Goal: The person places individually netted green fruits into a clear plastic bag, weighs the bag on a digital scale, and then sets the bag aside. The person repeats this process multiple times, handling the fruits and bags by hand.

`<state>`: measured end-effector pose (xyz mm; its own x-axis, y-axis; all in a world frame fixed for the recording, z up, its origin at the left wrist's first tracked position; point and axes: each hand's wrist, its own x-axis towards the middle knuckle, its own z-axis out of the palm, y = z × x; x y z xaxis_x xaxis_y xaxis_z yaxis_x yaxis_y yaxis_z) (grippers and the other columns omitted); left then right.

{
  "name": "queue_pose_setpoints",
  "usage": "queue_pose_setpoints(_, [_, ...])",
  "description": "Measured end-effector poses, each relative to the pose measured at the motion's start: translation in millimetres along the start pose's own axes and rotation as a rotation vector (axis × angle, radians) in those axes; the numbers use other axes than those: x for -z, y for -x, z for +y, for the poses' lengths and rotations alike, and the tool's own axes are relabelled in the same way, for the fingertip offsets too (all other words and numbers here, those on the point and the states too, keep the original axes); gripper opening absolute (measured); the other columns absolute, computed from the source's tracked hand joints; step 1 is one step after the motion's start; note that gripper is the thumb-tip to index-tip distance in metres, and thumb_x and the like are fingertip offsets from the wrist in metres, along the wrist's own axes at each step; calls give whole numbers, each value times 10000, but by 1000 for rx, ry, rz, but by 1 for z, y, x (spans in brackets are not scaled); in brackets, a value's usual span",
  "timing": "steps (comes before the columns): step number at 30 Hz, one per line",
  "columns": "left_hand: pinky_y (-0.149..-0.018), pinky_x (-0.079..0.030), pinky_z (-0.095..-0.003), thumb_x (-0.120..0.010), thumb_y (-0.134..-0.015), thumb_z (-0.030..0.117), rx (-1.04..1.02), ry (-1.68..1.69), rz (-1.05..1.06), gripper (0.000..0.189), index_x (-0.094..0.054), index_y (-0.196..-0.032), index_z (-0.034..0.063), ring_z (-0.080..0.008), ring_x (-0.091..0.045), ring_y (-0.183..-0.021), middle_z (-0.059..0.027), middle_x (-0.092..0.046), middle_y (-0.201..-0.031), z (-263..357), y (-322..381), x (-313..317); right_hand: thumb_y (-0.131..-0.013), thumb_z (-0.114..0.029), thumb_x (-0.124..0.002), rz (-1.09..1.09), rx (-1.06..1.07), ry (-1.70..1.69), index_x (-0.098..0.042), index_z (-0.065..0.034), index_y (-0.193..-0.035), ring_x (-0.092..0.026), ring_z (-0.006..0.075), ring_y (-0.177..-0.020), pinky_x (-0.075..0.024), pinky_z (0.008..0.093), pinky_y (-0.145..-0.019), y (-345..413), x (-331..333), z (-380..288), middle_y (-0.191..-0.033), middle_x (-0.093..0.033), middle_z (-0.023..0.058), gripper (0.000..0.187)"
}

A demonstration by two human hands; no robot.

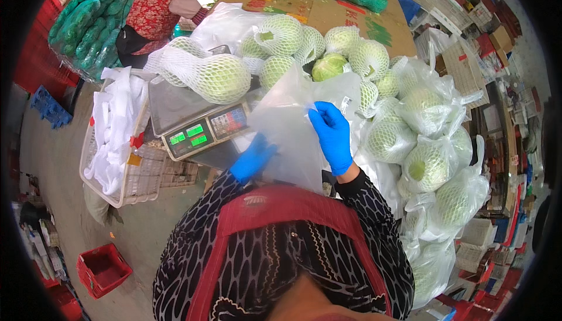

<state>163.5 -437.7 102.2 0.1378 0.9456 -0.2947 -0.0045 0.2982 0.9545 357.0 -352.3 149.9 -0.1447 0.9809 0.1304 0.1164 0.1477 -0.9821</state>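
Observation:
A clear plastic bag (285, 145) hangs in front of me, its upper right edge pinched in my blue-gloved right hand (331, 138). Flat against or just beside the bag's left side is my left hand (254, 158), also blue-gloved and slightly blurred, fingers extended; nothing shows in its grip. Behind the bag lie cabbages in white foam netting (279, 35) and one with bare green leaves (329, 67). Left of them a netted cabbage (224, 78) rests on a digital scale (206, 130) with lit green displays. More netted cabbages in tied clear bags (428, 167) are heaped at the right.
A white crate (145, 180) of foam nets (116, 132) stands left of the scale. Green-wrapped produce (94, 26) and a person in a red patterned top (151, 9) are at the upper left. Flattened cardboard (303, 2) covers the far surface. A red crate (104, 270) sits on the floor.

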Motion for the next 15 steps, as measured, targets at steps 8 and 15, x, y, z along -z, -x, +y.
queue_pose_setpoints(8, [-724, -540, -280, -743, -810, 109, 1, 75, 401, 349, -623, -1112, -17, -143, -649, -816, -75, -684, -891, 8, 13, 22, -961, -172, -553, -86, -144, 24, -570, -40, -1219, -539, 84, -744, -464, 234, -657, 6, 22, -29, -940, -600, 43, 290])
queue_pose_setpoints(15, [-782, -536, -323, -663, -828, 106, -424, -725, 421, 342, -605, -1148, -1, -218, -652, -882, -154, -665, -972, 13, 16, 12, -985, -233, -474, -345, -187, -502, -571, -71, -1083, -572, 148, -845, -489, 285, -693, 35, 7, -11, -961, -586, 50, 213])
